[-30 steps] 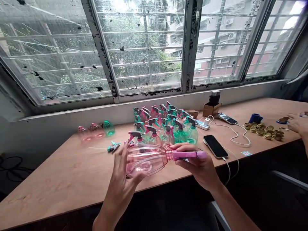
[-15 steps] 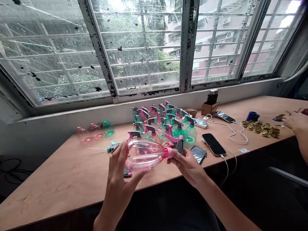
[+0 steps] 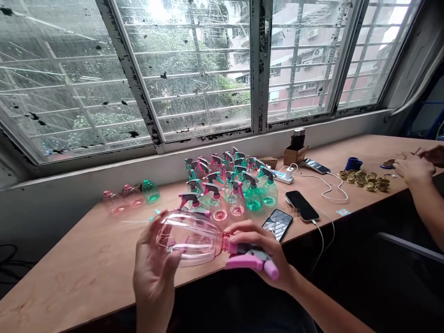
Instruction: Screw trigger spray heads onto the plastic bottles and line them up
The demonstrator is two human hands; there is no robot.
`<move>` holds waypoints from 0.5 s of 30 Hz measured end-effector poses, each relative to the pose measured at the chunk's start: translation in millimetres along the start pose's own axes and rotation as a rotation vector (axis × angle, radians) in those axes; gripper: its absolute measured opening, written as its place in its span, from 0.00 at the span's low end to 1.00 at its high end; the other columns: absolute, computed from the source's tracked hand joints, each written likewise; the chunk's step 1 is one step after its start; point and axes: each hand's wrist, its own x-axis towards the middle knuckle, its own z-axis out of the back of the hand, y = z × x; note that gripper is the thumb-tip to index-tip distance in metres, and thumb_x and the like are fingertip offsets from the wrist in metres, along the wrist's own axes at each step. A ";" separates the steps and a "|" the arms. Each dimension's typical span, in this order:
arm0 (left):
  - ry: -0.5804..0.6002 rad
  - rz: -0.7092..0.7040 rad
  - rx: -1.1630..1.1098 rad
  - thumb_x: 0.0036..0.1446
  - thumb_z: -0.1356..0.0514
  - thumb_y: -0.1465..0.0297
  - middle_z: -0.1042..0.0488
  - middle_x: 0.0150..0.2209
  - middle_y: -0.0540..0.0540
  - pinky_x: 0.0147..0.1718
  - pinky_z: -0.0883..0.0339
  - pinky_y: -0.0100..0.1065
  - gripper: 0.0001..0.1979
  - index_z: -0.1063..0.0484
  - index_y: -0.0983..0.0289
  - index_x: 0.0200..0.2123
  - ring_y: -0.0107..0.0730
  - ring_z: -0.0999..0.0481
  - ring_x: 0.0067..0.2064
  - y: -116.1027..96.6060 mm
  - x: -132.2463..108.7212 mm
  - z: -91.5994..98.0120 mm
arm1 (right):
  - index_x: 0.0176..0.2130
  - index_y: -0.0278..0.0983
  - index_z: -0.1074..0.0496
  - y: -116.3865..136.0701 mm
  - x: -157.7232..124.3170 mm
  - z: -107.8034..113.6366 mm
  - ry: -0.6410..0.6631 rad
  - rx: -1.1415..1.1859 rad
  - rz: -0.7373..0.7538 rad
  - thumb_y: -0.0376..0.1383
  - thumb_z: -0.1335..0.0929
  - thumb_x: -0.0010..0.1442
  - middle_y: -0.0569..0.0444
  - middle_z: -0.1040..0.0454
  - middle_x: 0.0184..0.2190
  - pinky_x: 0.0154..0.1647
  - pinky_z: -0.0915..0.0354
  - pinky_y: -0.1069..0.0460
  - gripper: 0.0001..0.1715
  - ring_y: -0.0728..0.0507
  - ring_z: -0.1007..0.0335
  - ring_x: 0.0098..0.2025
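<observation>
A clear pink spray bottle [image 3: 194, 238] lies sideways in the air between my hands, above the table's front edge. My left hand [image 3: 156, 259] is wrapped round its base end, thumb across the near side. At the neck, my right hand [image 3: 260, 240] grips the collar and the grey-and-pink spray head [image 3: 251, 261], whose pink trigger faces toward me. Behind the bottle stand several pink and green spray bottles [image 3: 255, 196] fitted with spray heads. Part of a loose green spray head shows beyond my left hand; the held bottle and hand hide the rest.
Bottles without heads, pink [image 3: 116, 203] and green [image 3: 150, 190], stand at the back left. Phones [image 3: 301, 206] and white cables lie right of centre. Farther right are gold-coloured round pieces [image 3: 364, 179], a blue part [image 3: 353, 163] and another person's hands [image 3: 414, 169].
The bottle has come lower and nearer to me. Its spray head has turned, so the trigger now points toward me, and my right hand has shifted over the collar. The view has swung slightly right.
</observation>
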 end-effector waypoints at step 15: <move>0.123 -0.178 -0.079 0.46 0.21 0.52 0.37 0.74 0.44 0.71 0.31 0.43 0.38 0.24 0.42 0.61 0.47 0.37 0.76 -12.6 15.6 9.5 | 0.52 0.36 0.19 -8.3 3.5 -7.2 0.000 0.358 -0.221 0.42 0.21 0.65 0.52 0.17 0.36 0.40 0.21 0.50 0.19 0.45 0.18 0.35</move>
